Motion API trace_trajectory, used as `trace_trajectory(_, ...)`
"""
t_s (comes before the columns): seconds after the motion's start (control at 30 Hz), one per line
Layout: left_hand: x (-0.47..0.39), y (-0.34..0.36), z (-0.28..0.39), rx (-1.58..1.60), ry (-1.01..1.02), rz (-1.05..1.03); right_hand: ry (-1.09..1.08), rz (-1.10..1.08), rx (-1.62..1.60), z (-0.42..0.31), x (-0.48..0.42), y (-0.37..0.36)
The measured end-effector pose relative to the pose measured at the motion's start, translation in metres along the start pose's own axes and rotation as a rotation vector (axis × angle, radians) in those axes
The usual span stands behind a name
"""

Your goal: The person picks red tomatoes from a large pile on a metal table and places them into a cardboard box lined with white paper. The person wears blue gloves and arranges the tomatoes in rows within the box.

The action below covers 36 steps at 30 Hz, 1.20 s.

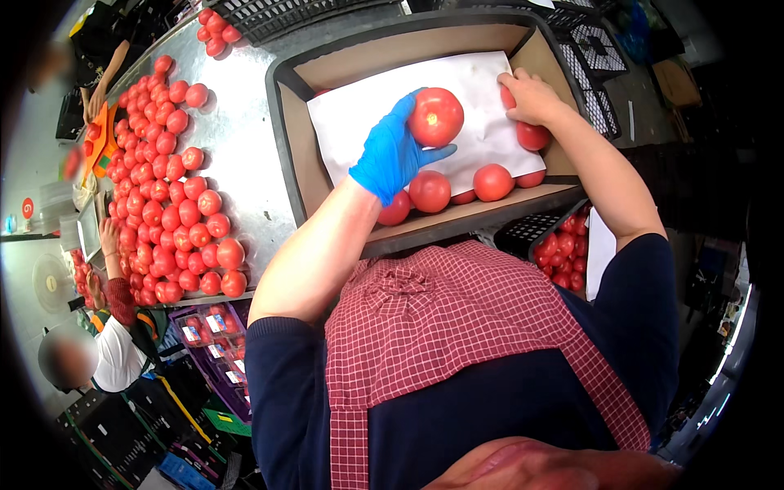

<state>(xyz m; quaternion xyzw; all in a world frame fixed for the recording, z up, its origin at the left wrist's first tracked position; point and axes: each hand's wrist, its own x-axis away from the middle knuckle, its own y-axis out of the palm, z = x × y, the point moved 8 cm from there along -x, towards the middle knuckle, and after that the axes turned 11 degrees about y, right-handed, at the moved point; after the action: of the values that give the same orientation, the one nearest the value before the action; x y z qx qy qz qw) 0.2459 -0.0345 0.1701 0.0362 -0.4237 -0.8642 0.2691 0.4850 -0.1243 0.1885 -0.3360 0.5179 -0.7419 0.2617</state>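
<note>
My left hand (395, 144), in a blue glove, holds a large red tomato (436, 117) above a white paper sheet (349, 128). The sheet lies inside a black crate (285, 147) with a cardboard lining (361, 67). At the crate's right side my bare right hand (528, 97) has its fingers on another tomato (508, 98), which is partly hidden. Below that hand sits a tomato (531, 136) at the sheet's edge. Several more tomatoes (493, 182) line the crate's near side, some partly under the paper.
Many tomatoes (164, 214) cover the left of the metal table (257, 184). A black crate of tomatoes (560, 248) stands below at right. At the far left are two people's hands (95, 101) (109, 237). A purple crate (211, 367) holds packed tomatoes.
</note>
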Motion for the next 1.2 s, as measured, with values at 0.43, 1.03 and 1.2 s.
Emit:
trace_trajectory(0.43,0.011,0.003,-0.008,-0.045,-0.256,0.13,-0.042,-0.515,-1.723,-0.077,0.051,-0.027)
trace_trajectory(1.03,-0.012,-0.003,-0.019,0.004,-0.199,0.034,-0.187,-0.118,0.246,0.005,0.047,0.037)
trace_trajectory(1.2,-0.012,-0.002,-0.013,-0.011,-0.171,0.046,-0.164,-0.151,-0.118,-0.005,0.046,0.003)
